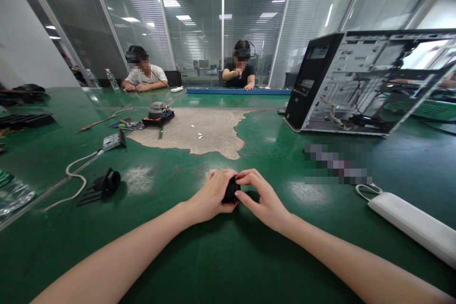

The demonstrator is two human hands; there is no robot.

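Note:
Low over the green table, a small black part (231, 191) sits between my two hands; its kind cannot be made out. My left hand (213, 194) is wrapped round it from the left, covering much of it. My right hand (261, 197) pinches its right side with thumb and fingertips. To the left lies a black part with a round end and thin prongs (107, 181), apart from both hands.
An open computer case (359, 88) stands at the back right. A white power strip (409, 223) lies at the right. A red-and-black part (158, 114), a metal bracket (113, 141) and a white cable (82, 175) lie left. Two people sit across the table.

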